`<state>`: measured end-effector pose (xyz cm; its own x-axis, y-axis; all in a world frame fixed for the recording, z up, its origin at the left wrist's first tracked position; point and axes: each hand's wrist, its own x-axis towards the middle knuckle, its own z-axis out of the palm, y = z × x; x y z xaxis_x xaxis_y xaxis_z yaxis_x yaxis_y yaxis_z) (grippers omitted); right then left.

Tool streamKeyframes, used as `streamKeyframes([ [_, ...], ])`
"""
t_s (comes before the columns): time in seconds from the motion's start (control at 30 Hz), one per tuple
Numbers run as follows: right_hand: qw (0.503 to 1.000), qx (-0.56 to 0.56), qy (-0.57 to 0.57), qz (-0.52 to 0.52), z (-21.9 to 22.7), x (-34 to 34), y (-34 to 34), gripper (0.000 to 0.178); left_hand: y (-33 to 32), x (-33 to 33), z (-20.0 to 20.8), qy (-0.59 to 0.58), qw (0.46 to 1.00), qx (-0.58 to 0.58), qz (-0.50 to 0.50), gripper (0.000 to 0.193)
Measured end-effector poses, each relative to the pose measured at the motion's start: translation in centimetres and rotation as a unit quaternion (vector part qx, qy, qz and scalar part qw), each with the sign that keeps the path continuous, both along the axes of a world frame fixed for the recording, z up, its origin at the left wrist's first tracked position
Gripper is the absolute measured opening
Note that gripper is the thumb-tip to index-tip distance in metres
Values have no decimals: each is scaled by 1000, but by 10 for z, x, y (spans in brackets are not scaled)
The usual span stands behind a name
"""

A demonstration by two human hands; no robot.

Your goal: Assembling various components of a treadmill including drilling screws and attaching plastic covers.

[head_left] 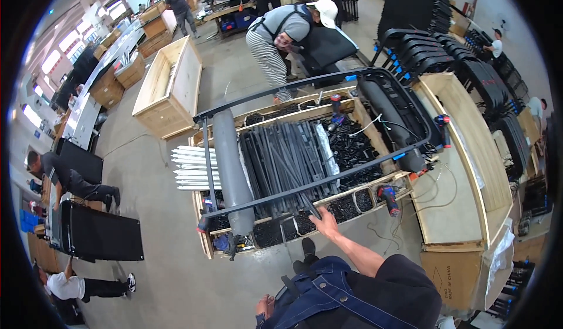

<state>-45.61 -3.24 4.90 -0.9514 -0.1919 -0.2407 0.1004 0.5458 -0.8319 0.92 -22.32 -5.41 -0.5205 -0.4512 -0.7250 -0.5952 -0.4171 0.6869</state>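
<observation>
right hand (326,221) at near rail of black frame (305,188), crate edge (305,211) below.

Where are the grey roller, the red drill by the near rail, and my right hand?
grey roller (230,164), head view, middle of the tube.
red drill (389,198), head view, its body on the crate edge.
right hand (326,219), head view, back of the hand at the black frame rail.

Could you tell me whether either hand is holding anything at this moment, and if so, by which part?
The right hand grips the black metal frame by its near long rail. The left hand is low beside the denim overalls, apparently holding nothing.
</observation>
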Motion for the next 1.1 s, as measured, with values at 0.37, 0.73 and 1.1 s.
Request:
streamKeyframes([
  [0.37,992,117,-51,13,86,181,204,33,-24,-92,-72,-159,958,150,-186,28],
  [0.73,970,-93,20,-223,192,233,209,25,8,-292,75,43,969,140,-200,35],
  [1.1,972,-185,122,-82,238,82,230,20,59,-459,349,376,893,-163,-186,35],
])
